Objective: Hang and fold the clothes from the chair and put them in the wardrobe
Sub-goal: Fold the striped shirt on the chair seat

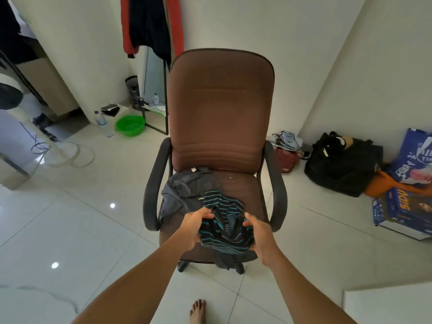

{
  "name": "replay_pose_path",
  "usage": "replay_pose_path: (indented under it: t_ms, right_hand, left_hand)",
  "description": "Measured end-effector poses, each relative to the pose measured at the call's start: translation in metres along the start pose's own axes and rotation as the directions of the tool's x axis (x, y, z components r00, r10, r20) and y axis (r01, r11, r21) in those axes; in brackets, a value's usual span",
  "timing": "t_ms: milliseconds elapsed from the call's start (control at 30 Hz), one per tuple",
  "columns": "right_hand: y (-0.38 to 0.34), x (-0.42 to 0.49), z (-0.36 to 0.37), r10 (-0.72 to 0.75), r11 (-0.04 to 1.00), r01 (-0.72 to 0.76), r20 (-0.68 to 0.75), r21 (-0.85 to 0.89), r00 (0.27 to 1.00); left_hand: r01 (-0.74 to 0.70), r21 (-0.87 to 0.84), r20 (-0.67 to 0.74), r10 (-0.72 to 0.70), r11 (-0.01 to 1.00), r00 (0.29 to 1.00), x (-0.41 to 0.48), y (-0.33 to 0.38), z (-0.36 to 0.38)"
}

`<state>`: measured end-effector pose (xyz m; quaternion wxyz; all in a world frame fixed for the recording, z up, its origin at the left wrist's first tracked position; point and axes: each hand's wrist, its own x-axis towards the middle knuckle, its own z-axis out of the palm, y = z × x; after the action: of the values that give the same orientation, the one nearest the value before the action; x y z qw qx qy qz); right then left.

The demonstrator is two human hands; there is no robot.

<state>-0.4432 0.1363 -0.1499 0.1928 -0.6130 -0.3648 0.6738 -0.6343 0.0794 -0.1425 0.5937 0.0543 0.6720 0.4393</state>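
A brown office chair [222,108] with black armrests stands in front of me. On its seat lies a crumpled grey garment [182,185] at the left. A black garment with teal stripes [224,206] is bunched over the seat's front edge. My left hand [195,228] grips its left side and my right hand [259,237] grips its right side, both with fingers curled into the cloth. Dark fabric hangs below my hands over the seat edge.
A red and black jacket [149,26] hangs on the wall above a leaning mirror [155,94]. A green basin [130,125] and water bottles sit on the floor at left, near cables. Black bags [339,160] and boxes [404,211] line the right wall. My bare foot [198,311] is below.
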Motion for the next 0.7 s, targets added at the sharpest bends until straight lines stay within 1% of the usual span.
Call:
replay_pose_path:
  t_ms: [133, 200, 300, 367, 400, 467, 533, 600, 700]
  right_hand:
    - [0.052, -0.014, -0.006, 0.105, 0.991, -0.105, -0.006, -0.084, 0.994]
    - [0.072, -0.021, -0.009, 0.158, 0.98, -0.158, -0.007, -0.124, 0.987]
    - [0.092, -0.025, -0.01, 0.261, 0.957, -0.259, 0.003, -0.134, 0.965]
    - [0.097, -0.019, -0.008, 0.289, 0.95, -0.287, -0.009, -0.121, 0.957]
    - [0.098, -0.013, -0.007, 0.275, 0.952, -0.276, -0.024, -0.137, 0.961]
    - [0.089, 0.0, -0.004, 0.2, 0.965, -0.205, -0.049, -0.165, 0.979]
    - [0.072, 0.015, -0.002, 0.109, 0.974, -0.116, -0.048, -0.192, 0.993]
    - [0.052, 0.039, 0.002, 0.058, 0.971, -0.067, -0.047, -0.229, 0.997]
    - [0.024, 0.073, 0.004, -0.011, 0.953, -0.004, -0.05, -0.304, 0.999]
  left_hand:
    - [0.132, 0.053, -0.026, -0.13, 0.99, 0.991, -0.01, -0.054, -0.013]
    - [0.197, 0.109, -0.041, -0.194, 0.974, 0.98, -0.013, -0.079, -0.02]
    - [0.276, 0.194, -0.045, -0.272, 0.941, 0.961, -0.011, -0.108, -0.029]
    - [0.285, 0.197, -0.06, -0.279, 0.938, 0.958, -0.005, -0.118, -0.032]
    - [0.275, 0.19, -0.072, -0.266, 0.942, 0.961, 0.001, -0.119, -0.033]
    - [0.217, 0.207, -0.091, -0.202, 0.954, 0.975, 0.01, -0.11, -0.032]
    - [0.149, 0.215, -0.092, -0.132, 0.965, 0.987, 0.022, -0.09, -0.028]
    - [0.087, 0.219, -0.103, -0.066, 0.972, 0.993, 0.047, -0.067, -0.025]
    - [-0.033, 0.286, -0.071, 0.056, 0.958, 0.996, 0.083, -0.042, -0.024]
